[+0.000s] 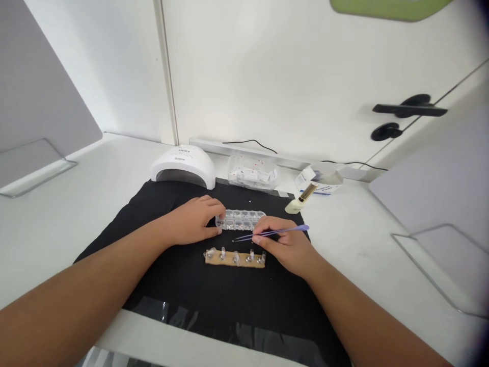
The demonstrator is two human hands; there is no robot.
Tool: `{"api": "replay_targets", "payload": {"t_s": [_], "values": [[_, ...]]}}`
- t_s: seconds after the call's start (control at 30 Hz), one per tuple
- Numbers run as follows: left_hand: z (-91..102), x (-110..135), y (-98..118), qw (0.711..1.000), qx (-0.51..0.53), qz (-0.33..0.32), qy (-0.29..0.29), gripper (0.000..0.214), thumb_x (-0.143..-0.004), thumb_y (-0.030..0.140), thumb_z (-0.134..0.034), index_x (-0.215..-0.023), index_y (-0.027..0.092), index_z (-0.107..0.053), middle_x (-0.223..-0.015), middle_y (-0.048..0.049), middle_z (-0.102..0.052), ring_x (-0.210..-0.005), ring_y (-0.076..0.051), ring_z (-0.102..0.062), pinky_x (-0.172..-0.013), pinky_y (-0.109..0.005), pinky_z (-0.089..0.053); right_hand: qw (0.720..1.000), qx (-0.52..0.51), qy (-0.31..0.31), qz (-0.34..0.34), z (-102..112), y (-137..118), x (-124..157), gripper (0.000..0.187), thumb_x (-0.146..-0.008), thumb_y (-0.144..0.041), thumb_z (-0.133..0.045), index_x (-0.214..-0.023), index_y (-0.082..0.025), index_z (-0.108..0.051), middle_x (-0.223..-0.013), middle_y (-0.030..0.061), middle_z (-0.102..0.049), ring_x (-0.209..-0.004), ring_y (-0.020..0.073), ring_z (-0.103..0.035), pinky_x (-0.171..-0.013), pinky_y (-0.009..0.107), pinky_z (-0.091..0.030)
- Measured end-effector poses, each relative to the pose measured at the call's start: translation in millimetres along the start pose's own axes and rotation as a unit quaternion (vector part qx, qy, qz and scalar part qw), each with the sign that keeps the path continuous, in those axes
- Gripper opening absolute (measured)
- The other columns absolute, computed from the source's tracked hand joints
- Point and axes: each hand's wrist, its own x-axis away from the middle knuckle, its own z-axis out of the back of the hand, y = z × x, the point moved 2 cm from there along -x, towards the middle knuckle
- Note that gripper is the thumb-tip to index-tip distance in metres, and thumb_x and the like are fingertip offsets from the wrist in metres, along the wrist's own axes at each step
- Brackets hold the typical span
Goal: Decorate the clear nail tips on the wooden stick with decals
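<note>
My left hand (196,219) grips the left end of a clear compartment case (244,215), thumb at its near edge and fingers over the far side. Small shiny pieces lie in its compartments. Between the thumb and fingers of my right hand (288,244) are purple tweezers (275,232), their tips pointing left, just in front of the case. A tiny light speck shows at the tips; whether they grip it I cannot tell. Nearer to me lies a tan strip (229,258) bearing several clear nail tips on small round silvery stands.
A white nail lamp (185,163) stands at the back left, beside a clear tub of packets (253,173). An open small carton (323,181) and a tilted nail polish bottle (300,201) are at the back right. A black mat (229,300) covers the table's middle.
</note>
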Motion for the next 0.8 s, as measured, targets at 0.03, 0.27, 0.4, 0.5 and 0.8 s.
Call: {"api": "replay_targets", "payload": {"t_s": [0.03,0.27,0.4,0.5,0.8], "values": [[0.0,0.1,-0.3,1.0,0.0,0.0,0.0,0.017,-0.087,0.026,-0.066,-0.101,0.02,-0.059,-0.121,-0.0063,-0.064,-0.111,-0.026,-0.056,-0.099,-0.043,-0.043,1.0,0.0,0.0,-0.001,0.2,-0.3,0.1,0.007,-0.085,-0.024,-0.065,-0.078,-0.021,-0.068,-0.074,0.0003,-0.066,-0.072,0.0167,-0.06,-0.067,0.031,-0.046],[0.3,0.3,-1.5,1.0,0.002,0.001,-0.001,0.017,-0.087,0.026,-0.066,-0.102,0.021,-0.058,-0.119,-0.0057,-0.064,-0.11,-0.026,-0.056,-0.098,-0.042,-0.044,1.0,-0.002,0.001,-0.004,-0.8,-1.9,1.1,0.007,-0.084,-0.024,-0.065,-0.078,-0.021,-0.067,-0.074,0.0007,-0.066,-0.071,0.0168,-0.06,-0.067,0.031,-0.046],[0.5,-0.3,-0.5,1.0,0.002,0.0,0.001,0.018,-0.087,0.026,-0.067,-0.101,0.021,-0.058,-0.119,-0.006,-0.064,-0.11,-0.026,-0.056,-0.098,-0.042,-0.044,1.0,0.002,0.003,-0.005,-1.5,-1.6,0.5,0.006,-0.084,-0.025,-0.065,-0.079,-0.022,-0.067,-0.076,0.0007,-0.067,-0.072,0.0169,-0.061,-0.068,0.031,-0.047],[0.4,-0.6,0.4,1.0,0.002,0.0,-0.001,0.017,-0.086,0.025,-0.067,-0.1,0.021,-0.058,-0.119,-0.0061,-0.064,-0.11,-0.026,-0.056,-0.098,-0.043,-0.044,1.0,0.01,0.006,-0.007,-1.5,-1.8,0.5,0.006,-0.084,-0.024,-0.065,-0.08,-0.022,-0.068,-0.075,0.0003,-0.067,-0.072,0.0166,-0.061,-0.067,0.03,-0.046],[0.4,-0.6,-0.4,1.0,0.002,0.0,0.001,0.017,-0.086,0.026,-0.067,-0.1,0.021,-0.058,-0.118,-0.0059,-0.065,-0.109,-0.026,-0.056,-0.098,-0.043,-0.043,1.0,0.029,0.004,-0.01,-1.8,-2.5,-0.8,0.007,-0.084,-0.024,-0.065,-0.079,-0.022,-0.068,-0.074,0.0001,-0.068,-0.071,0.0164,-0.061,-0.066,0.03,-0.045]]}}
